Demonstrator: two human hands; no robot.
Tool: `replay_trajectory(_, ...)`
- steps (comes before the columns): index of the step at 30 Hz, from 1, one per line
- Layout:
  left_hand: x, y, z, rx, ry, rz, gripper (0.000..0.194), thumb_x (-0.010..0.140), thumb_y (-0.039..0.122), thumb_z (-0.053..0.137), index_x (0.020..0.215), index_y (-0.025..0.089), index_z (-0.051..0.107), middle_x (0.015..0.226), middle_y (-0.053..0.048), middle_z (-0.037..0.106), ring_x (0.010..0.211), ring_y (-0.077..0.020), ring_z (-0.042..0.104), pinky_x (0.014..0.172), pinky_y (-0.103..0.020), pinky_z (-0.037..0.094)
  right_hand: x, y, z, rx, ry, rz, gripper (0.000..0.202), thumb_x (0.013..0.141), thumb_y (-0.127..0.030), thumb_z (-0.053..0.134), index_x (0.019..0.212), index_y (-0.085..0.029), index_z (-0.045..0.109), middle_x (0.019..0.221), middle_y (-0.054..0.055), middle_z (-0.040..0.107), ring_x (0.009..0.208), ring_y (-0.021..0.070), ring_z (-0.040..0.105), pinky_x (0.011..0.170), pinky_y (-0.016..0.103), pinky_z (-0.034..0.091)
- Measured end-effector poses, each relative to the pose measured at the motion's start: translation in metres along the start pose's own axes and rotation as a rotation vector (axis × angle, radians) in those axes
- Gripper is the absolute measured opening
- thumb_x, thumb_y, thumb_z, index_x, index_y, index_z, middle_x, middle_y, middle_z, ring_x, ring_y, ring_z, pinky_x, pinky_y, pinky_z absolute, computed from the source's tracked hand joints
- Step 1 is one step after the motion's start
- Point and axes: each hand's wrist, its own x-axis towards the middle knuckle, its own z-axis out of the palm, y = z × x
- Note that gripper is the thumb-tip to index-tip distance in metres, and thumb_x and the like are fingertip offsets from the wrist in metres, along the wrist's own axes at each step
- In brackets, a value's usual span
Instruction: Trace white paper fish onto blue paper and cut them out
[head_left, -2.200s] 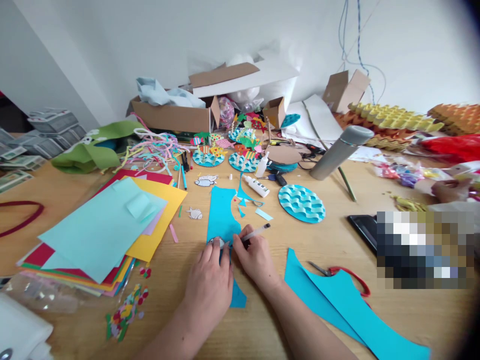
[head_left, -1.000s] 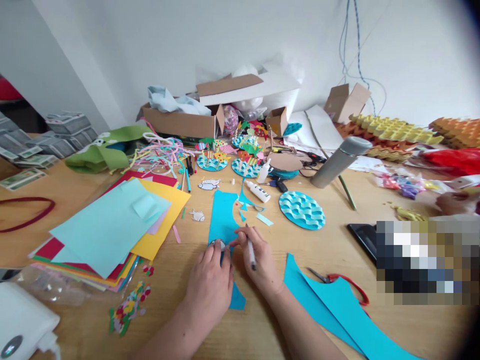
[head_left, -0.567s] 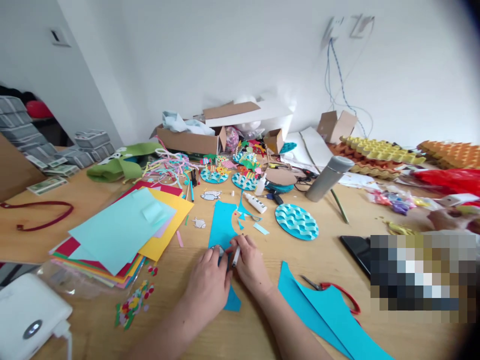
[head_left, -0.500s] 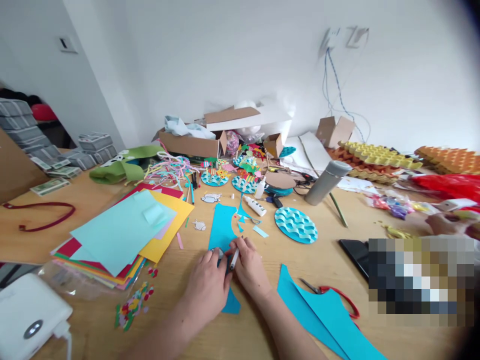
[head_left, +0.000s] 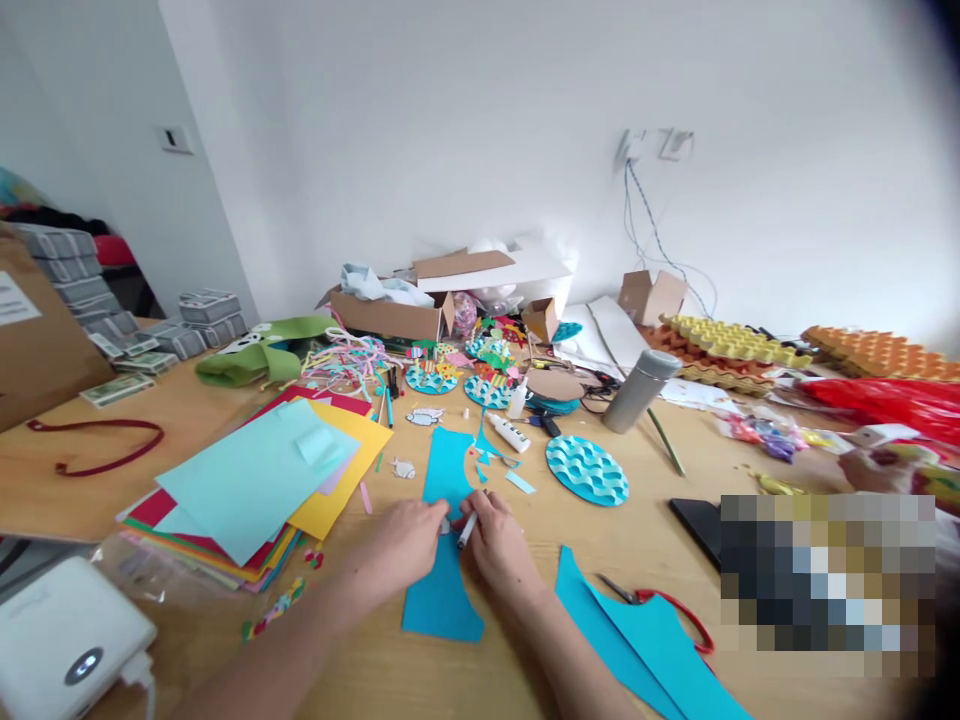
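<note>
While blue card (head_left: 441,600) lies beneath, left grip (head_left: 409,542) pinches a paper cutout (head_left: 445,527), right grip (head_left: 496,538) a pen (head_left: 466,531).

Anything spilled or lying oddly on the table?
No liquid spill shows, but one white bottle lies on its side near an upright one, and the red-handled scissors lie partly under cut blue paper, where they could be missed.

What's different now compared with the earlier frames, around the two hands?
The left hand, earlier flat over the blue paper, has drawn left, beside the small white cutout, baring more paper below. In the right hand, the pen now slants down-left instead of sticking out to the upper right. The scissors and wavy oval stayed put.
</note>
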Motion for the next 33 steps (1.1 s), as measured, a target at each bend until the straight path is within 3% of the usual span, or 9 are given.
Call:
replay_trajectory(5, 0.012, -0.011, -0.009, -0.066, 0.031, -0.053, 0.033, 0.087, 0.010, 0.043, 0.111, 0.022, 0.062, 0.105, -0.007, 0.071, 0.102, -0.0246, 0.064, 0.086, -0.035, 0.046, 0.002, -0.001, -0.002, -0.039, 0.011, -0.036, 0.018, 0.087, -0.012, 0.039, 0.077, -0.020, 0.051, 0.079, 0.005, 0.056, 0.075, 0.0185, 0.057, 0.069, 0.025, 0.042)
replay_trajectory(11, 0.035, -0.023, -0.015, -0.131, -0.018, -0.116, 0.024, 0.083, 0.016, 0.053, 0.099, 0.024, 0.070, 0.089, -0.004, 0.073, 0.089, -0.0226, 0.067, 0.079, -0.031, 0.047, 0.001, 0.000, -0.004, -0.095, -0.030, -0.080, 0.020, 0.091, -0.015, 0.037, 0.079, -0.020, 0.052, 0.080, 0.006, 0.056, 0.075, 0.0191, 0.056, 0.069, 0.026, 0.041)
replay_trajectory(16, 0.052, -0.036, -0.008, -0.168, -0.090, -0.120, 0.025, 0.078, 0.018, 0.060, 0.101, 0.025, 0.069, 0.090, -0.002, 0.072, 0.084, -0.0191, 0.066, 0.072, -0.026, 0.047, -0.003, 0.001, -0.004, -0.136, -0.026, -0.091, 0.022, 0.093, -0.017, 0.036, 0.079, -0.020, 0.052, 0.079, 0.006, 0.056, 0.074, 0.0191, 0.055, 0.068, 0.026, 0.040)
replay_trajectory(27, 0.072, -0.041, -0.009, -0.136, -0.155, -0.051, 0.023, 0.073, 0.021, 0.068, 0.095, 0.025, 0.069, 0.098, -0.003, 0.069, 0.091, -0.0204, 0.064, 0.075, -0.026, 0.047, -0.004, 0.000, -0.003, -0.141, 0.002, -0.113, 0.024, 0.094, -0.018, 0.036, 0.078, -0.019, 0.053, 0.076, 0.005, 0.054, 0.070, 0.0178, 0.054, 0.065, 0.025, 0.038)
replay_trajectory(33, 0.066, -0.041, -0.008, -0.097, -0.152, 0.023, 0.026, 0.070, 0.022, 0.074, 0.094, 0.023, 0.066, 0.110, -0.002, 0.061, 0.108, -0.0219, 0.056, 0.087, -0.028, 0.044, -0.004, 0.000, -0.004, -0.148, -0.028, -0.103, 0.023, 0.095, -0.019, 0.037, 0.077, -0.019, 0.053, 0.077, 0.006, 0.054, 0.070, 0.0187, 0.053, 0.065, 0.026, 0.038)
